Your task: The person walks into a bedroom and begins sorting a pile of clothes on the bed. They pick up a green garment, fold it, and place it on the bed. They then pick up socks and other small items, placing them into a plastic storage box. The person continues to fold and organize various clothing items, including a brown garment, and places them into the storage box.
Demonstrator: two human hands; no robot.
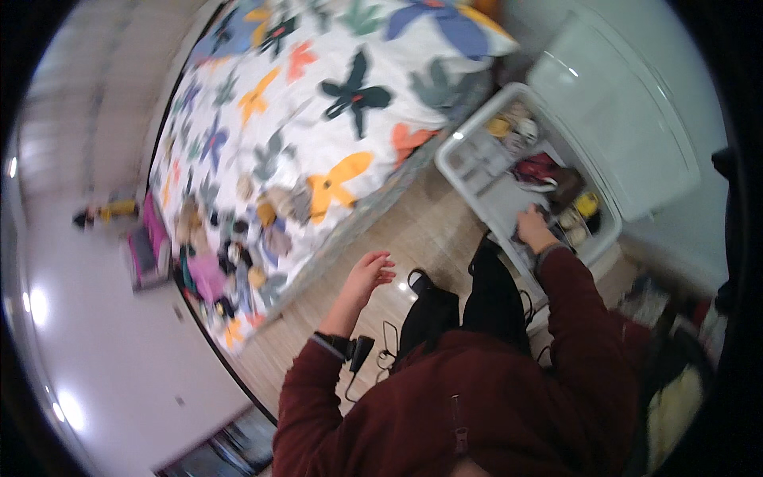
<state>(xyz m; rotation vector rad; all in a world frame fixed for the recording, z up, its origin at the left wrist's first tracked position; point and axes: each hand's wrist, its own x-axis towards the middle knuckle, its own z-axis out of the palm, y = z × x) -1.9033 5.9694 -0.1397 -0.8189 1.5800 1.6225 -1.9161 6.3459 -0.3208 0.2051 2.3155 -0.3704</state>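
My right hand (532,225) reaches over the rim of a white plastic storage box (472,186), its fingers at a small dark item inside; whether they grip it I cannot tell. Within the box, near that hand, lie a dark red bundle (535,169), a dark brown item (566,189), a yellow item (587,204) and pale rolled items (574,231). More pale and yellow bundles (520,134) fill the box's far end beside divided compartments. My left hand (371,275) hangs over the floor between bed and box, fingers apart and slightly bent, with nothing seen in it.
A bed with a flowered cover (298,119) stands at the upper left, small rolled bundles (277,206) and a pink cloth (205,276) on it. The box's lid (614,113) leans behind the box. Black cables (387,352) hang near my legs. Assorted items (644,298) lie at the right.
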